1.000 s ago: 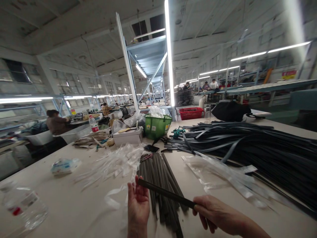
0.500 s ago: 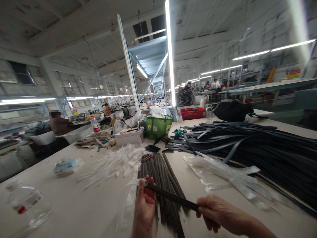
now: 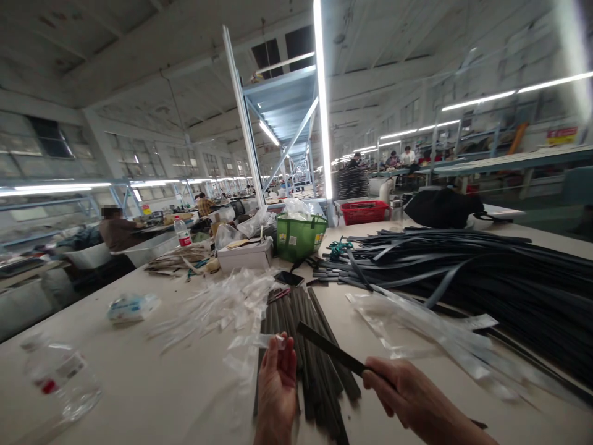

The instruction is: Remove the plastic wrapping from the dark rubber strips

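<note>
My right hand [image 3: 402,389] is closed round a flat dark strip [image 3: 330,347], whose free end points up and left. Between the thumb and fingers of my left hand [image 3: 278,378] is a clear plastic strip [image 3: 252,342] that trails off to the left. A small gap separates the dark strip's tip from my left fingers. Under both hands lies a bundle of similar dark strips [image 3: 319,395], spread lengthwise on the table. Left of that bundle is a loose heap of clear plastic strips [image 3: 227,296].
Long black strips [image 3: 500,278] cover the table's right side, with clear plastic strips [image 3: 426,327] before them. At the back are a green bag [image 3: 299,238], a white box [image 3: 245,254], a phone [image 3: 290,278] and a red basket [image 3: 365,212]. A large bottle [image 3: 65,377] stands front left.
The dark strip's upper end has come away from my left fingers, leaving a gap. My left hand keeps the clear plastic strip. The view has shifted slightly.
</note>
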Motion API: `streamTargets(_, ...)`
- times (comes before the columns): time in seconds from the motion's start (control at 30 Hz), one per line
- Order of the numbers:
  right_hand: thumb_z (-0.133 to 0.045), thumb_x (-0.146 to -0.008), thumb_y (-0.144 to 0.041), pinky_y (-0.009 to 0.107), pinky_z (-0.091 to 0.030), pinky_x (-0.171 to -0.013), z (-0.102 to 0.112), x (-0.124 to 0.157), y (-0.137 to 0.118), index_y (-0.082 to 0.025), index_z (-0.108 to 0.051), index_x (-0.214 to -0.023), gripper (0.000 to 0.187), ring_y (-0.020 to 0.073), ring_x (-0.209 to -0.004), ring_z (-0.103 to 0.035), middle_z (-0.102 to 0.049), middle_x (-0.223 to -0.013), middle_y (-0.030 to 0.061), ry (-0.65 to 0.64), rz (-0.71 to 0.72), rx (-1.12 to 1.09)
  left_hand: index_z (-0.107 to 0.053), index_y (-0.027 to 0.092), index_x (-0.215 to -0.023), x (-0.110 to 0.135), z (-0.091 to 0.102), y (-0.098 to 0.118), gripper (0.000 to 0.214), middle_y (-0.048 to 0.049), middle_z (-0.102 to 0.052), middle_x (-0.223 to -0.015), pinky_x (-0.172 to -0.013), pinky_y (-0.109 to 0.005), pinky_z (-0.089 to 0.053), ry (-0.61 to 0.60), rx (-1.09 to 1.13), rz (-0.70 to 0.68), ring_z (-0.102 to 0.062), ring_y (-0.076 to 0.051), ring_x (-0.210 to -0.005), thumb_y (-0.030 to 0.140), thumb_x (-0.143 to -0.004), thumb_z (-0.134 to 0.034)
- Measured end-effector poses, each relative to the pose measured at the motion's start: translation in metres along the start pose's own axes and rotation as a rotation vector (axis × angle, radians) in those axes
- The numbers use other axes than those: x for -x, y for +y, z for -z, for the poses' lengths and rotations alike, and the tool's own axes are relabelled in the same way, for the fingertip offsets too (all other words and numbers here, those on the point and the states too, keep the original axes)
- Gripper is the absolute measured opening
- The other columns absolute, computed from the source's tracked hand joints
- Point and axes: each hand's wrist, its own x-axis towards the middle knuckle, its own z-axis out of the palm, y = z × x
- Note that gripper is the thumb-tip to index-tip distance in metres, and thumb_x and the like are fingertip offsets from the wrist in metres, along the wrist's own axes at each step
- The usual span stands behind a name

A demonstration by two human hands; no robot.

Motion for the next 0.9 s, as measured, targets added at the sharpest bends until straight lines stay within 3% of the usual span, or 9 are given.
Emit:
streamTargets(0.33,-0.032,-0.098,-0.05,0.025,-0.033,-0.062,-0.013,-0.003,-0.004,-0.019,-0.053,-0.072,0.046,0.011,-0.061,-0.054,-0.059,-0.062,-0.0016,-0.051,0.038,0.025,-0.065,0.009,-0.086,0.003,-0.006,-0.004,0.006,-0.0079,-0.074,-0.083,-0.06,-0.022,-0.061,-0.027,0.02,-0.005,-0.071,-0.014,-0.072,0.009,-0.087,-0.059)
streamTargets(0.9,-0.034,-0.097,-0.04,0.027,-0.031,-0.06,-0.022,-0.004,-0.003,-0.019,-0.052,-0.075,0.035,0.0143,-0.062,-0.055,-0.061,-0.066,0.0015,-0.014,-0.001,0.129,-0.066,0.008,-0.089,0.006,-0.006,-0.008,0.007,-0.0096,-0.074,-0.083,-0.06,-0.024,-0.061,-0.053,-0.005,0.015,-0.071,-0.016,-0.072,0.008,-0.087,-0.058)
